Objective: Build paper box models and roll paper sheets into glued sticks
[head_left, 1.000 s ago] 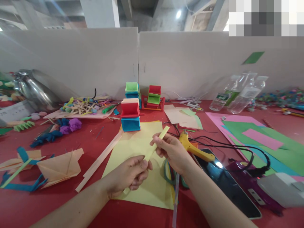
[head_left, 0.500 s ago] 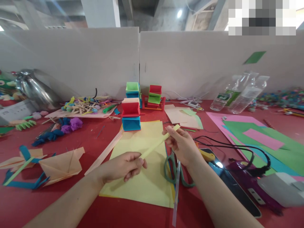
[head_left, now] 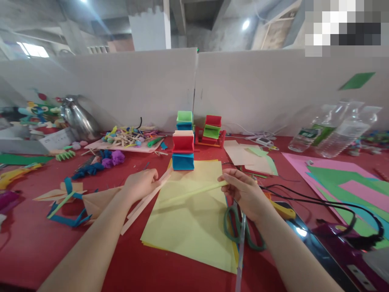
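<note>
A narrow pale yellow paper strip (head_left: 194, 190) is pinched at its right end by my right hand (head_left: 243, 188); its free end slants down to the left over a stack of yellow paper (head_left: 188, 231). My left hand (head_left: 141, 186) rests low over the table, fingers curled, beside a long peach paper strip (head_left: 142, 205). Its fingertips are partly hidden, and a thin dark tool (head_left: 147, 165) shows just beyond the knuckles. Green-handled scissors (head_left: 232, 225) lie below my right hand. Behind the stack stand small open paper boxes (head_left: 183, 161) in blue, red and green.
Folded peach and blue paper pieces (head_left: 68, 217) lie left. A phone (head_left: 304, 231), black cable (head_left: 319, 194) and purple glue gun (head_left: 337, 233) are at right, near coloured sheets (head_left: 328, 182). Plastic bottles (head_left: 343, 129) and a steel jug (head_left: 80, 119) stand farther back.
My left hand has let go of the yellow strip and moved left to the table by the peach strip. My right hand still holds the yellow strip. The view has shifted left.
</note>
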A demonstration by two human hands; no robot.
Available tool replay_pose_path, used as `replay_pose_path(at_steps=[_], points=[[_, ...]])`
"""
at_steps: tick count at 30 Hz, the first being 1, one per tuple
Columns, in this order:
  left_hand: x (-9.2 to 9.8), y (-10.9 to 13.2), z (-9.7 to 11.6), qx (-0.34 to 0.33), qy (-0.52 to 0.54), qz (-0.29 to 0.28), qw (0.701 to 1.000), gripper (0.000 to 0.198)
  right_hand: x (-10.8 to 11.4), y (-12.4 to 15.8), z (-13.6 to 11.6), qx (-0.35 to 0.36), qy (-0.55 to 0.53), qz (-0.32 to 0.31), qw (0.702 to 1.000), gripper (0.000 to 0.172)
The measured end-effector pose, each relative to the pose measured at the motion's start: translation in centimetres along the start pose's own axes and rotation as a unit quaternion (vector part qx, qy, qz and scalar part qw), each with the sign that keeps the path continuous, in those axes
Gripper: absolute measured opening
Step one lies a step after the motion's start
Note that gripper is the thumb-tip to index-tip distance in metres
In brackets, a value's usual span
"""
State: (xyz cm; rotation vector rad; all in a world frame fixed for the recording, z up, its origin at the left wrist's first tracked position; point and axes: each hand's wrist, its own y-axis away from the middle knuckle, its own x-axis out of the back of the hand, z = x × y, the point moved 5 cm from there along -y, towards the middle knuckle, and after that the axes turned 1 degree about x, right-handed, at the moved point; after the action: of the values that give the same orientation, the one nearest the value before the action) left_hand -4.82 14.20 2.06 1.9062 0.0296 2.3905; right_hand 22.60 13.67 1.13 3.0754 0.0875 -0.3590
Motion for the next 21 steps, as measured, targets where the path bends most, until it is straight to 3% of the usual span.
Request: replay_pose_path(at_steps=[4, 8, 11, 18, 21], points=[[-0.9, -0.4, -0.6, 0.017, -0.020, -0.026, 0.999, 0.022, 0.2, -0.1, 0.2, -0.011, 0.162, -0.061, 0.985, 0.030], [-1.6, -0.6, -0.5, 0.019, -0.030, -0.040, 0.999, 0.020, -0.2, 0.4, 0.5, -0.020, 0.320, -0.169, 0.932, 0.024], [-1.7, -0.7, -0.6, 0.022, -0.031, -0.034, 0.999, 0.020, -0.8, 0.9, 0.7, 0.001, 0.399, -0.215, 0.891, 0.018], [-1.7, -1.1, -1.3, 0.037, -0.005, -0.008, 0.999, 0.014, -2.7, 2.0, 0.4, 0.084, 0.578, -0.195, 0.788, 0.013], [-1.4, -1.3, -1.8, 0.050, 0.034, 0.015, 0.998, 0.011, -3.7, 2.8, 0.4, 0.105, 0.616, -0.220, 0.749, 0.012]])
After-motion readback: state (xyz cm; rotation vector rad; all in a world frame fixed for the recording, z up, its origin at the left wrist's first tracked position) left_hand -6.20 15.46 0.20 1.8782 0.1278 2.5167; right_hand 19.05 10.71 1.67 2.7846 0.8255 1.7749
